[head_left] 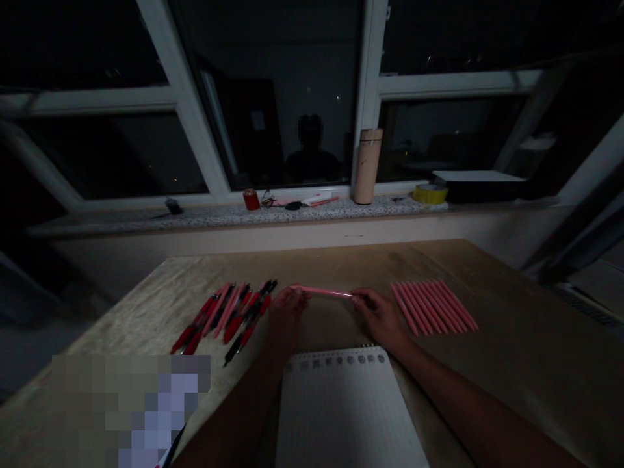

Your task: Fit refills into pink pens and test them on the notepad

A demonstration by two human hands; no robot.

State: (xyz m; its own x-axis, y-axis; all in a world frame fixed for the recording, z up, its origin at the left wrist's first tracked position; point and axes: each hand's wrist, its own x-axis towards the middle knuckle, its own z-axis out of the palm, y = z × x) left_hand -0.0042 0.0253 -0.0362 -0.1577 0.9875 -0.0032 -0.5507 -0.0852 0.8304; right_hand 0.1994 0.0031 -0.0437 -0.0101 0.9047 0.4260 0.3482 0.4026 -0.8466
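Note:
A slim pink pen [325, 292] is stretched level between my two hands, above the table. The fingers of my left hand [287, 312] pinch one end, and those of my right hand [383, 315] pinch the other. Below my hands lies a spiral-bound notepad [346, 409] with lined pages. Left of my left hand is a loose group of pens, with red pens [185, 337], black pens [233, 352] and a few pink ones. A neat row of several pink pens [433, 307] lies side by side to the right of my right hand.
Behind the wooden table [316, 260] runs a speckled sill [205, 218]. On it stand a tan flask [368, 168], a red roll [251, 199], a yellow tape roll [429, 194] and small items. The lower left is pixelated. Dark windows rise behind.

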